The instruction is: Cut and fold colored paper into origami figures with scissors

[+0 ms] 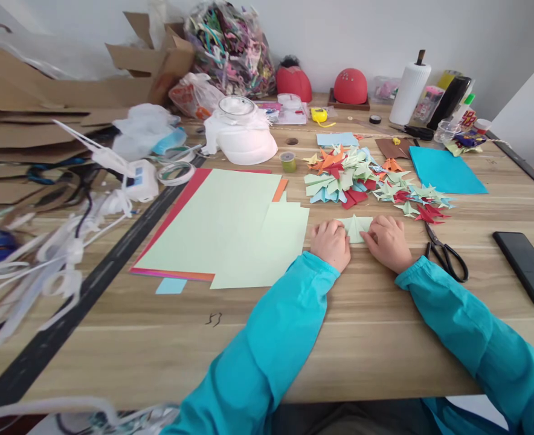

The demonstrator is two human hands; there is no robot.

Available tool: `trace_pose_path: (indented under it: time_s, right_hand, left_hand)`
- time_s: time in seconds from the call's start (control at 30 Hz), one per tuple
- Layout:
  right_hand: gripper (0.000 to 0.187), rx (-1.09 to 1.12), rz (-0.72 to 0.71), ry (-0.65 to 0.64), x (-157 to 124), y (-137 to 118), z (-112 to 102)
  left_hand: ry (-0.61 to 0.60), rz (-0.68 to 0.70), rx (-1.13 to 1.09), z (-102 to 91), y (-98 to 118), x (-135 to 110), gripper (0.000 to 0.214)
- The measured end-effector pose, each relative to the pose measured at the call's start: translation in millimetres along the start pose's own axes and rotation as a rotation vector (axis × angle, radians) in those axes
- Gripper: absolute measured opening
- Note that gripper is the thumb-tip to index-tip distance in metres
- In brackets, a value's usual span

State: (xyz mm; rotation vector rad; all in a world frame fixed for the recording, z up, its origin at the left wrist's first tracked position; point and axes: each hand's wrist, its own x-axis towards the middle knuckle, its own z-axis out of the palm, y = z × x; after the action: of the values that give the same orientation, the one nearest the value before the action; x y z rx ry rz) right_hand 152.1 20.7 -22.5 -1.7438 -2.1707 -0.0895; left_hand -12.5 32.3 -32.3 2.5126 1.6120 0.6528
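Observation:
A small pale green piece of folded paper [354, 229] lies on the table between my hands, with creases meeting at a point in its middle. My left hand [331, 243] is closed on its left end, fingers curled over the edge. At the right end my right hand [388, 243] is closed too, thumb and fingers pressing the paper. Just beyond is a pile of folded paper cranes [352, 171] in green, red, orange and blue. Black-handled scissors [446, 252] lie right of my right hand. Large pale green paper sheets [212, 223] are stacked to the left.
A blue sheet [448, 170] lies behind the scissors, and a black phone [527, 266] is at the right. A thread spool [288, 161] stands behind the sheets. White cables [74, 254] and cardboard [45, 90] crowd the left side. A white paper-like roll [409, 90] stands at the back.

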Motion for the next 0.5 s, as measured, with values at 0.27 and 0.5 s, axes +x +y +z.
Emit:
trace_pose_path:
  time_s: [0.27, 0.5]
  right_hand:
    - [0.033, -0.004, 0.11, -0.098, 8.2, -4.0, -2.4]
    - [0.033, -0.035, 0.107, -0.115, 8.2, -4.9, -3.2]
  left_hand:
    - [0.017, -0.07, 0.036, -0.8, 3.4, 1.7, 0.012]
    - [-0.021, -0.095, 0.042, -3.1, 4.3, 2.1, 0.013]
